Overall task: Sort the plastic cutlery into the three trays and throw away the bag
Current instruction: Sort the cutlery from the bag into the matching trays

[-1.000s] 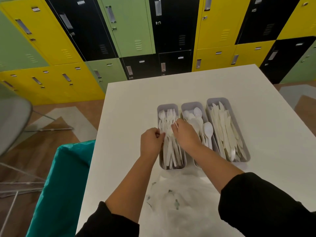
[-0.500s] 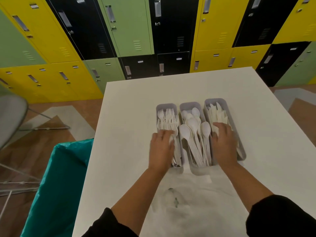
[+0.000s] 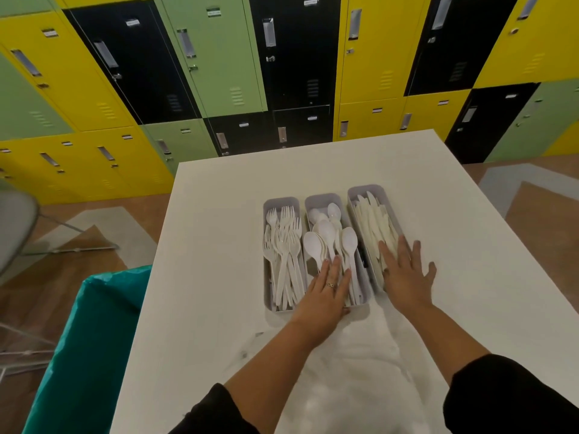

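— On the white table (image 3: 219, 214), where does the cutlery lie?
— Forks (image 3: 283, 255), spoons (image 3: 327, 236), knives (image 3: 376, 223), one tray each.
— The hands?
— Left hand (image 3: 326, 296) flat on spoon handles, right hand (image 3: 405, 277) flat on knives, fingers straight, gripping nothing. The bag (image 3: 360, 371) lies beneath the arms.

This looks like a staff or locker room in an office, school or gym rather than a home. Beyond the hands (image 3: 366, 286), a wall of metal lockers (image 3: 219, 57) fills the whole background, their doors painted yellow, green and black, each with a recessed handle, a small label plate and vent slots. The white desk (image 3: 219, 198) under the hands is plain and square-edged. The floor (image 3: 103, 227) is wood-look with grey angular patches. To the left of the hands stand a bin with a teal liner (image 3: 91, 339) and a grey chair on thin metal legs (image 3: 18, 223).
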{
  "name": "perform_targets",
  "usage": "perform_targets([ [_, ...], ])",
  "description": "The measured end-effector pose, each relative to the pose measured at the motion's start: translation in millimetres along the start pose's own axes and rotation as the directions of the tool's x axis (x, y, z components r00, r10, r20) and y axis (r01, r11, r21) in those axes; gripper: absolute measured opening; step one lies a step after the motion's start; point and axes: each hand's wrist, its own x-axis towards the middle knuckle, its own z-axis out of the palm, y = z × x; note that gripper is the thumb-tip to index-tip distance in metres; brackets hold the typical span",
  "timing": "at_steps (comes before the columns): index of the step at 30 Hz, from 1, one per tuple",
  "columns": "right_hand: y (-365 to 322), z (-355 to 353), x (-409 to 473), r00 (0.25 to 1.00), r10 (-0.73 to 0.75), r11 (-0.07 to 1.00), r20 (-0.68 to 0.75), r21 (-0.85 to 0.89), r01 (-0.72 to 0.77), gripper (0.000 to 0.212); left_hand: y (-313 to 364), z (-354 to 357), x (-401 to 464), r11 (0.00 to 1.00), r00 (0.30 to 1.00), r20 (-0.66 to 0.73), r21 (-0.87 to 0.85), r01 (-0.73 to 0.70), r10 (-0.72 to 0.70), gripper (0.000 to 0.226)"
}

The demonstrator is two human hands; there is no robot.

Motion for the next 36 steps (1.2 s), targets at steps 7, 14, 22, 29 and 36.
perform_targets([
  [7, 8, -6, 2, 0.999, -0.033, 0.999, 0.026, -0.019, 0.034, 0.068, -4, -6, 4, 0.998, 1.000, -0.003, 0.059, -0.003, 0.003, 0.067],
  [14, 4, -12, -2, 1.000, -0.017, 0.998, 0.018, 0.059, 0.015, 0.056, -7, -8, 2, 1.000, 0.999, 0.030, -0.009, 0.019, -0.019, 0.072],
  [22, -24, -48, -78, 0.720, -0.694, 0.621, -0.007, 0.499, 0.604, 0.076, 4, -27, -80, 0.974, 0.990, -0.064, -0.182, -0.133, 0.124, 0.091],
  [29, -19, -13, -107, 0.629, -0.746, 0.666, 0.221, 0.247, 0.703, 0.090, -5, 22, -134, 0.981, 0.959, 0.229, 0.059, -0.187, 0.169, 0.129],
  [36, -33, 4, -135, 0.604, -0.698, 0.691, 0.384, 0.139, 0.709, 0.113, -4, 30, -123, 0.968, 0.974, 0.075, -0.113, 0.223, -0.215, 0.098],
])
